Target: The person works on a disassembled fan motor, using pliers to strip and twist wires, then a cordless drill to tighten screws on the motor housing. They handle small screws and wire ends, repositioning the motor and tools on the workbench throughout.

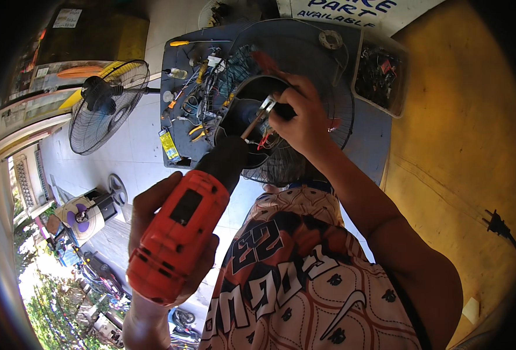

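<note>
Bulky red plastic is looming closest: a power drill (173, 239), its casing broken by slots and a dark rectangular patch, is slanting from near left toward the middle of the table. Wrapped around it, the person's left hand (146, 204) is gripping firmly. Apart from it, the right hand (302, 119) is pinching a small shiny metal piece (267, 104) over the black housing (254, 88), a smooth, hollow, rounded shell. A slim coppery shaft (251, 129) is running from the drill's black nose toward that metal; whether they are touching, I cannot tell. Thin red wires (262, 141) are curling inside the shell.

Along the table's left side, yellow-handled pliers (198, 135) and a long, thin screwdriver (180, 43) are lying among loose tools, crowding that edge. Fine black wire grille (278, 167) is bulging past the near edge, close to the person's lap. Flat grey tabletop (370, 137) is stretching right of the grille, giving the right forearm some room. At the far right corner, a clear plastic tub (380, 107) is holding small dark parts.
</note>
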`<state>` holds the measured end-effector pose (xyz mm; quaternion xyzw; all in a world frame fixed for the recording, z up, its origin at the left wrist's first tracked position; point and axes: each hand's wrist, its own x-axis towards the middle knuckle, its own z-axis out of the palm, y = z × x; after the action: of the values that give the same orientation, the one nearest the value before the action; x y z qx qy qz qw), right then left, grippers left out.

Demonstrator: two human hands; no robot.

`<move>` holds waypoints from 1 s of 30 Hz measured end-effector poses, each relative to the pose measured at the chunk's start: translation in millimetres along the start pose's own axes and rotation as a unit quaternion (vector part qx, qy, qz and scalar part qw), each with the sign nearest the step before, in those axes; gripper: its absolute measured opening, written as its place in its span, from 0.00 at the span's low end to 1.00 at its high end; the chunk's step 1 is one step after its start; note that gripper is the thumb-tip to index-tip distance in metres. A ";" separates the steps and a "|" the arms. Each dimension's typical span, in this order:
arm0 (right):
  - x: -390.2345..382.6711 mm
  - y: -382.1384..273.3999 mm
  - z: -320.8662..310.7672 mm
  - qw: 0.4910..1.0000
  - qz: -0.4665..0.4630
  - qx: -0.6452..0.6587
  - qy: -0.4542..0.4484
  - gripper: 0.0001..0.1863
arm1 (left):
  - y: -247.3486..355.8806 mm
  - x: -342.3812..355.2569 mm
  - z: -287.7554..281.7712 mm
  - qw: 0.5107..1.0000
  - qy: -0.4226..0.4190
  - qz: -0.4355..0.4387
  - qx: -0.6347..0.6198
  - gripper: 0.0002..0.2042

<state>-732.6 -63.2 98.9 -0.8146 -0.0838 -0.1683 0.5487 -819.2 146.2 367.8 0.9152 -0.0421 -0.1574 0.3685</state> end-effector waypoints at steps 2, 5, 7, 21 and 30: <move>0.9 1.3 -0.1 1.000 -0.005 0.003 -0.005 0.16 | 2.1 -0.8 17.3 0.991 0.093 0.012 -0.094 0.25; 2.8 0.3 -0.6 1.000 -0.001 -0.008 -0.008 0.17 | -0.4 -13.0 22.2 0.979 0.146 0.002 -0.143 0.22; 4.8 -3.1 -1.7 0.999 -0.046 -0.021 -0.003 0.16 | -9.4 -33.8 13.6 0.970 0.146 -0.062 -0.182 0.24; -0.8 -44.5 -28.1 0.997 -0.037 -0.067 0.024 0.23 | -266.6 -94.7 11.8 0.989 0.010 -0.113 0.099 0.45; -94.9 -51.6 -30.5 0.949 0.266 -0.043 0.163 0.23 | -462.4 85.3 35.5 0.941 -0.045 0.114 0.315 0.40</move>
<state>-842.9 -66.9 119.2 -0.7919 0.2335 -0.1503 0.5439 -767.7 441.4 3.7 0.9656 -0.2099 -0.1346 0.0743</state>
